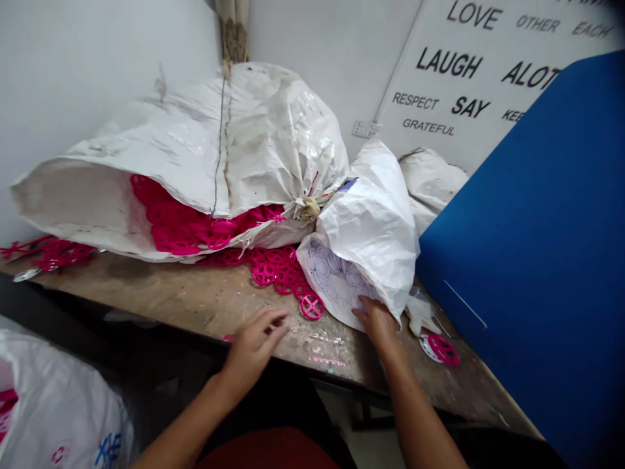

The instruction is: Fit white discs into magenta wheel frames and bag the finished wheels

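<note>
Wood, worn and paint-speckled, forms the near edge of the surface [195, 299]. The left hand [254, 342] hovers just over it, its grip apart, fingers spread and holding nothing. Just to its right, the right hand [377, 324] rests at the mouth of the small sack [375, 221], fingertips against the white discs [332, 277] inside. I cannot tell whether its grip is closed on one, since the fingers are partly tucked under the fabric. To do this well, I judge, the free hand should pin the sack's lip to hold the mouth wide. The discs are best drawn out a few at a time, as their spokes look apt to snag one another. They are thin, pale, wheel-shaped pieces with open spokes, packed flat in the sack's opening. Pink discs [280, 270] of the same pattern lie scattered just beyond, spilling from the large sack [234, 143]. A blue board [537, 228] stands at right, with a lettered sign [469, 65] behind.
</note>
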Action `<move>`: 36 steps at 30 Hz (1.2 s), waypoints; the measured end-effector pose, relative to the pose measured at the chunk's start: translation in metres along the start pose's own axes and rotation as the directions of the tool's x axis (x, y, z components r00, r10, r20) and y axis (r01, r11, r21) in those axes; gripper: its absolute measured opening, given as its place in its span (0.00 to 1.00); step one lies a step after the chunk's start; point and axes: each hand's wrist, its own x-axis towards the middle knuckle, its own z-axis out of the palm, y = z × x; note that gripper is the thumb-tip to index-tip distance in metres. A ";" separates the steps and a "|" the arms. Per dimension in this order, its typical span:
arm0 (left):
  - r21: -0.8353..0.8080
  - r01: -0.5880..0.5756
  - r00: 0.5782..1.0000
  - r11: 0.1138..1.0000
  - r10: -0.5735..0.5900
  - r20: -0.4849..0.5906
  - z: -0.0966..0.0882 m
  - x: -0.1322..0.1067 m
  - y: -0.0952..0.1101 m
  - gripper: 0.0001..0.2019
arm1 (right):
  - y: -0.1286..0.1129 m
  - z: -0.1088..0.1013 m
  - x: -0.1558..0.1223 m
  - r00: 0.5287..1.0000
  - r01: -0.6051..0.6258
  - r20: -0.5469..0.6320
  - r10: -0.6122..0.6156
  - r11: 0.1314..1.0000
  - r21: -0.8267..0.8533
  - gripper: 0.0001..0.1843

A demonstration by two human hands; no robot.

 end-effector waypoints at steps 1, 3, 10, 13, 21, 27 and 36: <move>0.078 -0.049 0.996 0.996 0.043 0.072 0.020 0.012 -0.005 0.11 | -0.002 0.000 -0.001 1.000 0.006 -0.009 -0.006 1.000 0.008 0.23; 0.275 -0.100 0.990 0.956 0.068 0.126 0.052 0.034 -0.016 0.13 | -0.007 -0.001 -0.004 0.999 0.013 -0.038 -0.011 0.999 0.035 0.24; 0.487 -0.151 0.982 0.860 0.076 0.171 0.086 0.064 -0.033 0.26 | -0.006 0.004 -0.004 0.982 0.005 -0.183 0.052 0.955 0.298 0.20; 0.422 -0.172 0.976 0.890 0.096 0.196 0.076 0.054 -0.031 0.23 | -0.010 0.008 -0.002 0.964 0.028 -0.235 0.121 0.837 0.547 0.24; -0.429 0.461 0.882 0.777 -0.455 0.123 0.037 0.019 -0.033 0.18 | -0.068 -0.011 -0.018 0.955 0.198 -0.296 0.019 0.699 0.687 0.15; -0.625 0.511 0.846 0.590 -0.475 0.243 0.029 0.006 -0.010 0.25 | -0.127 -0.019 -0.052 0.984 0.041 0.005 -0.176 0.259 0.965 0.14; -0.450 0.353 0.934 0.820 -0.335 0.122 0.028 -0.004 -0.005 0.19 | -0.136 -0.005 -0.062 0.944 0.255 -0.117 -0.310 0.453 0.855 0.13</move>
